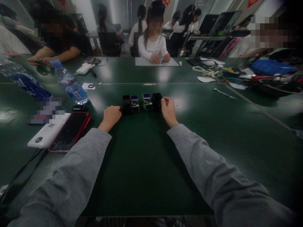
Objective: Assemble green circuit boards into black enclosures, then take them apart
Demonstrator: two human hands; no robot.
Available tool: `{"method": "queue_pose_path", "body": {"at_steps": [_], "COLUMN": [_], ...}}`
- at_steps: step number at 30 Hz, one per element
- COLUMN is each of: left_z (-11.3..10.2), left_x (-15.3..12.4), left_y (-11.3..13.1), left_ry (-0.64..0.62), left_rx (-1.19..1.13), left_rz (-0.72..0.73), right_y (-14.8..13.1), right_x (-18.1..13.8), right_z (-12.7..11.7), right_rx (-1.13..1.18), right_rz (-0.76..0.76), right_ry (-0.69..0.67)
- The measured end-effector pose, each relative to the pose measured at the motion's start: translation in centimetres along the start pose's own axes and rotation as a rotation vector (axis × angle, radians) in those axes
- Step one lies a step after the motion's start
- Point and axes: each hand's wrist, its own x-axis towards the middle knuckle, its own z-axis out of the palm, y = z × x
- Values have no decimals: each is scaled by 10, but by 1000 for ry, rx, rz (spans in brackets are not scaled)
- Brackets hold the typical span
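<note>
My left hand (110, 117) is closed, its fingertips at the left side of a small black case (126, 103) that stands on the table. Close to the right of this case is a circuit board with a small screen (134, 103). A second circuit board with a screen (147, 101) stands a short gap further right. Beside it is an open-looking black box (156, 101), its right side pinched between the thumb and fingers of my right hand (169, 110). The four pieces form a row in front of me.
On the left of the dark green table (146, 164) are a phone (69, 132), a white power bank (44, 135) and water bottles (73, 86). A wrench (224, 93) lies to the right, near cables and a blue tray (272, 66). People sit opposite; one person's hands (161, 58) work over a grey mat.
</note>
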Motion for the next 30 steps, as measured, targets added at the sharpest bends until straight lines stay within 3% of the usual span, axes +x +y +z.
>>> {"method": "queue_pose_path", "body": {"at_steps": [22,26,30], "left_z": [-4,-4,-1], "left_x": [-5,-5,-3], "left_y": [1,0,-2], "left_ry": [2,-1,11], "left_rx": [-35,-36,-56], "left_rz": [23,17,29], "right_y": [-17,-2,41], "right_x": [-11,1,15], "right_z": [-9,-51,-152], "right_rx": [-164,-165,-282], "right_rz": [-136,-4,46], "right_ry": [-127,-51,157]}}
